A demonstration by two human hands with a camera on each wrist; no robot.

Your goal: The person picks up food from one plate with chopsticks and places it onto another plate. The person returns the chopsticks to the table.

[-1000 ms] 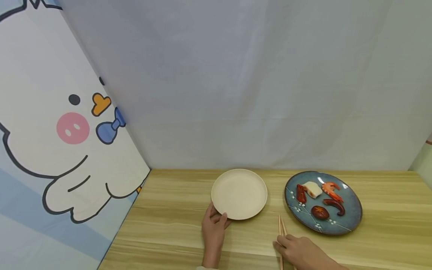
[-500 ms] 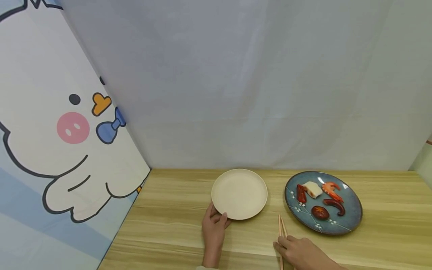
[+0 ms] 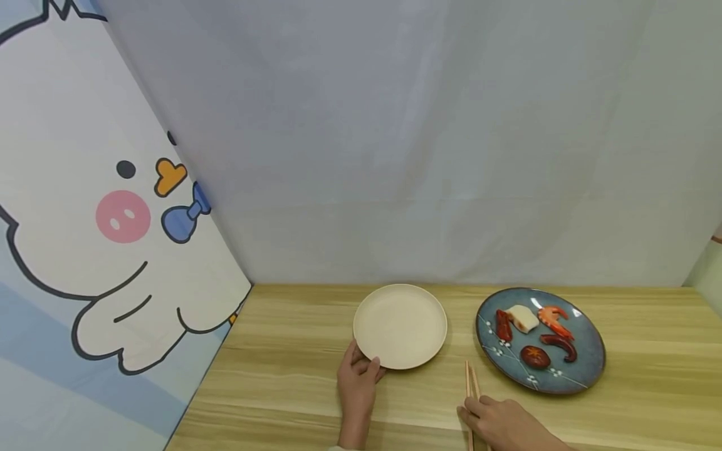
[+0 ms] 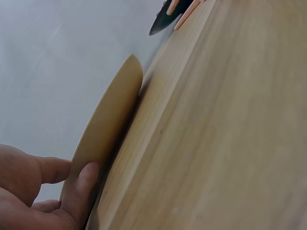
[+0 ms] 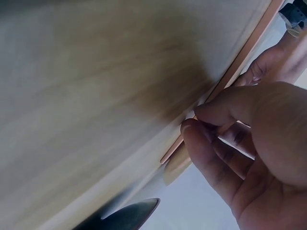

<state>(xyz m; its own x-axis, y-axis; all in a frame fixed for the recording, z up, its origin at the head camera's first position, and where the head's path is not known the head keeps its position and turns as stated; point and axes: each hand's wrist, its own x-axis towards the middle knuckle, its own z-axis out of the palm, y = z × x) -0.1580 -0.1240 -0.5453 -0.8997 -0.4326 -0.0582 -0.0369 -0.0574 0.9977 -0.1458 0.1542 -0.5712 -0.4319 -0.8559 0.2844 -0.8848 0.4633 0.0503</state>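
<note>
A cream plate (image 3: 400,326) lies at the table's middle, and my left hand (image 3: 358,382) holds its near left rim. In the left wrist view that hand's thumb and fingers (image 4: 87,177) meet at the plate's edge. To the right, my right hand (image 3: 502,419) pinches a pair of wooden chopsticks (image 3: 467,382) low over the table, tips pointing away and close together. Beyond it sits a blue plate (image 3: 586,360) with a shrimp (image 3: 555,321), a mushroom cap (image 3: 534,357), a white piece (image 3: 523,318), a dark red strip (image 3: 504,326) and a curled dark red piece (image 3: 559,346).
The wood-grain table (image 3: 282,376) ends at a pale grey cloth (image 3: 423,156) behind both plates. On the left stands a panel with a white cartoon bird (image 3: 68,175). A stretch of tabletop separates the two plates.
The head view has shifted very slightly, so everything sits a few pixels lower. Both hands keep their hold; the plates and food stay where they were.
</note>
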